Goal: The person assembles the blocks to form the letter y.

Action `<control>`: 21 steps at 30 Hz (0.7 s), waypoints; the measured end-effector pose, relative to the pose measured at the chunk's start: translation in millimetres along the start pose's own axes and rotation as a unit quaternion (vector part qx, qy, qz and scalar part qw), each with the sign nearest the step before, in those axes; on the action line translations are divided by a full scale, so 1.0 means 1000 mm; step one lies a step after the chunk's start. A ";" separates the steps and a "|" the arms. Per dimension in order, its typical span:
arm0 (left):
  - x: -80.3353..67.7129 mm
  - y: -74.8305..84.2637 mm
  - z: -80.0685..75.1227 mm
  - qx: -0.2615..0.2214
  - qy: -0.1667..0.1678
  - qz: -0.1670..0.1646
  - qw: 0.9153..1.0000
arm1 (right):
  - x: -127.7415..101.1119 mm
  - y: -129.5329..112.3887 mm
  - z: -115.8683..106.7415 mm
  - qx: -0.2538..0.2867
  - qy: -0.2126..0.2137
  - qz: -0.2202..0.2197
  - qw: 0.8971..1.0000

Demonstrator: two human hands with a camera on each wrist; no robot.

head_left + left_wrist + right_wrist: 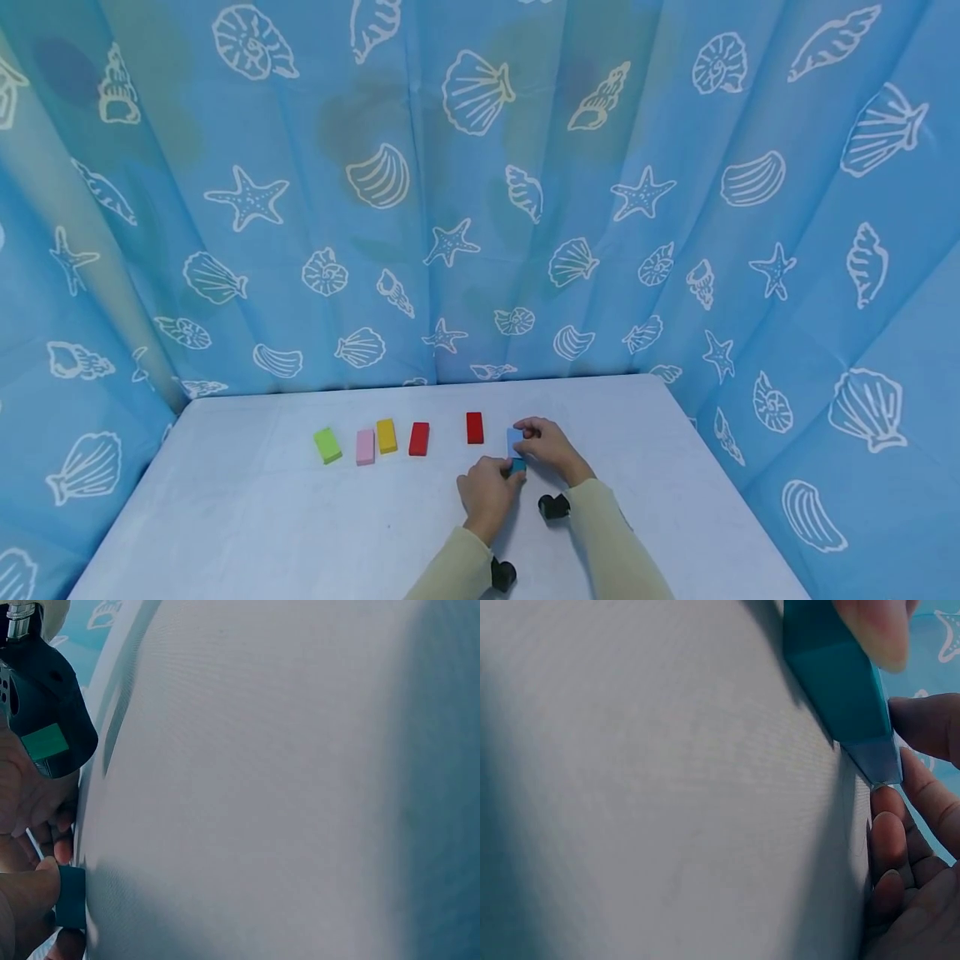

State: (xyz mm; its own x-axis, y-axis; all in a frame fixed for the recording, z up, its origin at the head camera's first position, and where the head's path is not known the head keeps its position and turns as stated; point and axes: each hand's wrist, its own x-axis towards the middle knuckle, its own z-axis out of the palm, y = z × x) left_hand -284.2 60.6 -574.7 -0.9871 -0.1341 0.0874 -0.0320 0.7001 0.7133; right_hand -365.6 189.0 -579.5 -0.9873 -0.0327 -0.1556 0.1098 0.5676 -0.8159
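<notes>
My left hand pinches a teal block between thumb and finger on the white table. This teal block also shows at the lower left of the left wrist view. Just beyond it, my right hand pinches a light blue block at its far and right sides. In the right wrist view, the teal block lies end to end with the light blue block. A red block lies left of the pair. My fingers partly cover both held blocks.
Farther left on the white table lie a second red block, a yellow block, a pink block and a light green block. A blue shell-print curtain hangs behind the table and at both sides.
</notes>
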 end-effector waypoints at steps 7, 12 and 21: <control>0.001 0.000 0.001 0.010 -0.002 -0.005 1.000 | -0.001 0.000 0.001 0.007 0.004 -0.003 1.000; 0.002 0.001 0.000 0.013 -0.005 -0.006 1.000 | 0.000 0.002 0.003 0.013 0.007 -0.003 1.000; 0.001 0.001 -0.001 0.006 -0.003 -0.002 1.000 | -0.001 -0.002 0.002 0.024 0.016 0.016 0.999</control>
State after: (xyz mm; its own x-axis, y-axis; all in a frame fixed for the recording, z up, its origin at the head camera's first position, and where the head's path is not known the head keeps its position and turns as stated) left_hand -285.0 60.1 -573.2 -0.9878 -0.1332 0.0804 -0.0382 0.7086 0.7046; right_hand -365.0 186.1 -578.4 -0.9864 0.0107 -0.1641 0.1450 0.5278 -0.8369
